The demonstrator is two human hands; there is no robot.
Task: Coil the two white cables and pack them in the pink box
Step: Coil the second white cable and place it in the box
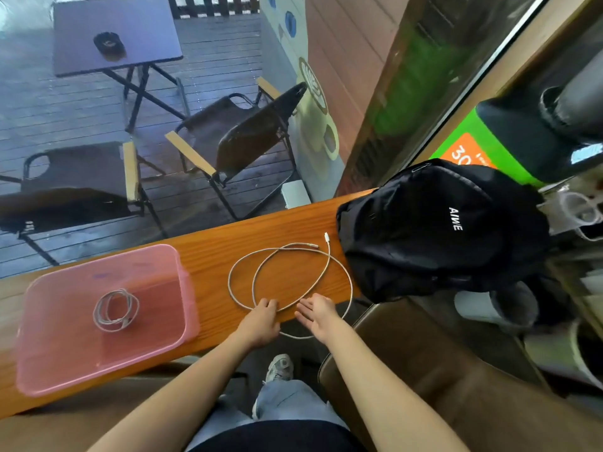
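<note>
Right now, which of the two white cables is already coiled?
The small white cable inside the pink box, wound into tight loops. The long white cable lies in wide loose loops on the wooden counter, between both hands.

We work at a narrow orange-brown wooden bench [208,252] with visible grain, running from lower left to upper right. At its left stands the translucent pink box [182,324], its near corner reaching past the front edge. In the middle a white braided cable [230,285] lies in loose overlapping loops, one loop hanging off the front edge. At the right end sits a black backpack [434,230], close to the cable's connector ends.
</note>
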